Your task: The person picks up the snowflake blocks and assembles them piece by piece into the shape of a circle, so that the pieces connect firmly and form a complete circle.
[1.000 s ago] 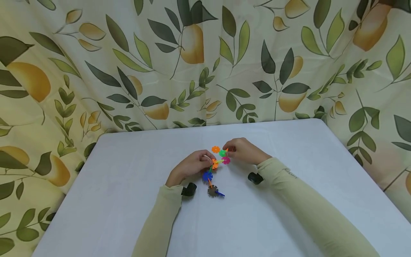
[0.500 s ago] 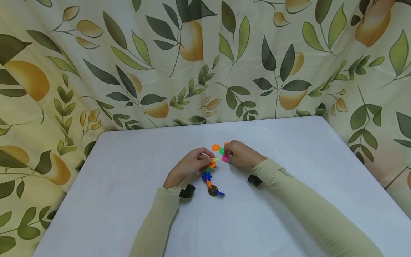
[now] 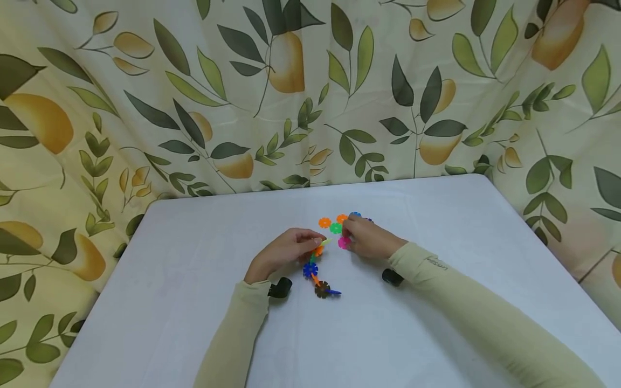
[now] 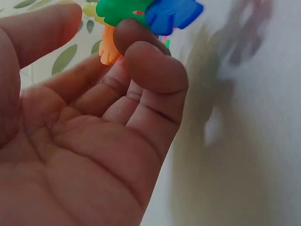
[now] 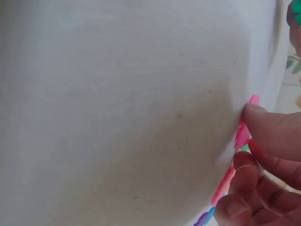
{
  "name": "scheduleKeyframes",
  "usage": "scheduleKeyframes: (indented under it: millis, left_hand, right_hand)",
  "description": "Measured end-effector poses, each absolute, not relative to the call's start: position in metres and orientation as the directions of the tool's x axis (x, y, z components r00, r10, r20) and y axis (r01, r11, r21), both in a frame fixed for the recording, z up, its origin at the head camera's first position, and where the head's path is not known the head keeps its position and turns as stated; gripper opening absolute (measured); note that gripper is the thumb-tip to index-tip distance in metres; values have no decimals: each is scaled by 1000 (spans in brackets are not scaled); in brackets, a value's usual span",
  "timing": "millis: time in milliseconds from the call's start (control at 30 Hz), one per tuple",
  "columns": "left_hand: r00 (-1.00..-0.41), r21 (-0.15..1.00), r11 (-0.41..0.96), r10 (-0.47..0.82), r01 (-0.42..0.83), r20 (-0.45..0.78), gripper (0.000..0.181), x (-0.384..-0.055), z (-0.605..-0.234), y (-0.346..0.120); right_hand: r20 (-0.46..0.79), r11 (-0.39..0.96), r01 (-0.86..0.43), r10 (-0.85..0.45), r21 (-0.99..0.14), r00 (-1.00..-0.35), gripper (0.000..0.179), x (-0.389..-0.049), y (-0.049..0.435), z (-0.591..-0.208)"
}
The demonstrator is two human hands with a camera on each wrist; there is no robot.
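Observation:
My left hand (image 3: 291, 249) holds a chain of slotted plastic snowflake discs by its upper end, near a yellow disc (image 3: 325, 242) and an orange disc (image 3: 318, 251). Below them hang a green disc (image 4: 124, 12), a blue disc (image 3: 310, 270), a second orange disc, a brown disc (image 3: 322, 289) and a dark blue disc (image 3: 335, 293) seen edge-on. To the right, a loose pink disc (image 3: 344, 242) is pinched by my right hand (image 3: 371, 237). In the right wrist view the thumb lies against the pink disc (image 5: 242, 134), which stands edge-on there.
Beyond my right hand lie several loose discs: an orange one (image 3: 324, 222), another orange one (image 3: 342, 219), a green one (image 3: 336, 228) and a blue one (image 3: 356, 214). A white cloth covers the table (image 3: 160, 312). A leaf-patterned curtain (image 3: 291, 134) hangs behind it.
My right hand has drawn back rightward from the chain, and the pink disc has shifted slightly right and nearer. Blue discs behind that hand have come into view. The left hand has barely moved.

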State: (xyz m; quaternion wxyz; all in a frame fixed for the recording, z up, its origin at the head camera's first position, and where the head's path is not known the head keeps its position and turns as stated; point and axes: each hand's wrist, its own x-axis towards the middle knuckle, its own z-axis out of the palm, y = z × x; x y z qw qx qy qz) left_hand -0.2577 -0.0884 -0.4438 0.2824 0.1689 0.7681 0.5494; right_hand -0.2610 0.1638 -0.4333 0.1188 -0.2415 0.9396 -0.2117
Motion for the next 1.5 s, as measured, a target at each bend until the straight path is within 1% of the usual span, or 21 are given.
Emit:
scheduleKeyframes:
  millis: [233,433,567,667,767,833,967,1067,1233,1500]
  left_hand:
    - [-755,933,358,605,-28,-254,36,-258,-444,-92]
    - [-760,930,367,595,-33,-262,34,-260,-447,-90]
    - [-764,925,379,586,-36,-270,32,-260,-449,-88]
    - [-765,926,377,586,-32,-265,31,-260,-450,-87]
    - [-767,930,366,589,-29,-256,30,-260,-450,-87]
    - [-767,930,366,590,-23,-251,30,-260,-451,-87]
    - [-772,923,384,583,-15,-255,30,-260,-451,-85]
    - [-778,913,408,568,-17,-269,31,-259,-451,-83]
    - [-782,903,428,553,-31,-289,31,-255,-448,-80]
    - [-779,907,420,568,-2,-265,31,-255,-449,-77]
  right_hand:
    - [-100,784,-402,-501,-473,-859,24,-256,168,-437]
    - [-90,772,-396,-500,-497,-861,23,-255,177,-439]
    - [-78,738,-360,-486,-571,-871,20,-254,188,-440]
    - [-65,702,-335,-477,-629,-877,15,-253,198,-438]
    - [-88,675,-274,-450,-685,-889,10,-252,207,-435]
    - [-124,661,-207,-417,-721,-900,8,-251,211,-432]
    - [-177,621,-94,-361,-778,-916,10,-250,215,-426]
    - [-190,586,-55,-349,-809,-918,11,-250,212,-422]
    - [-184,540,-41,-356,-840,-916,10,-248,202,-423]
    - [-150,484,-66,-395,-873,-906,13,-251,189,-429]
